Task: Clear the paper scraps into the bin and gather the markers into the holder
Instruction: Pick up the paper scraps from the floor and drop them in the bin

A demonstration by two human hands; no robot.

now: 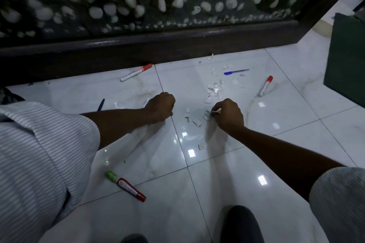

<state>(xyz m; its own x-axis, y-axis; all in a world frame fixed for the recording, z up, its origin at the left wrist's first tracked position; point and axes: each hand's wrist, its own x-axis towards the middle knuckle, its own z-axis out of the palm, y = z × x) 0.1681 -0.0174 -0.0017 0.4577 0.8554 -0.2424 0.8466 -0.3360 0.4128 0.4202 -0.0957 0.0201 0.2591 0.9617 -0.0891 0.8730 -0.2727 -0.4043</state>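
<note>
Knee [242,223] at bottom centre, so the person is crouched low over the white tile floor [227,193] to reach the mess. Right hand [228,114], centre frame, is closed, pinching a white paper scrap at the fingertips [214,112]; looks like it's collecting pieces in the fist. Left hand [162,105] is clenched too, something white poking out at its upper left, possibly a marker, can't tell. Paper scraps [213,89]: small torn white bits, densest just above the right hand, thinning toward the dark plinth [138,53]. Still loose: red-capped marker [136,72] upper left by the plinth, another [265,86] right of the scraps, blue pen [236,71], dark pen [101,104], red-and-green marker [126,186] lower left. Green box [345,59] at right edge may be the bin; no holder visible.
</note>
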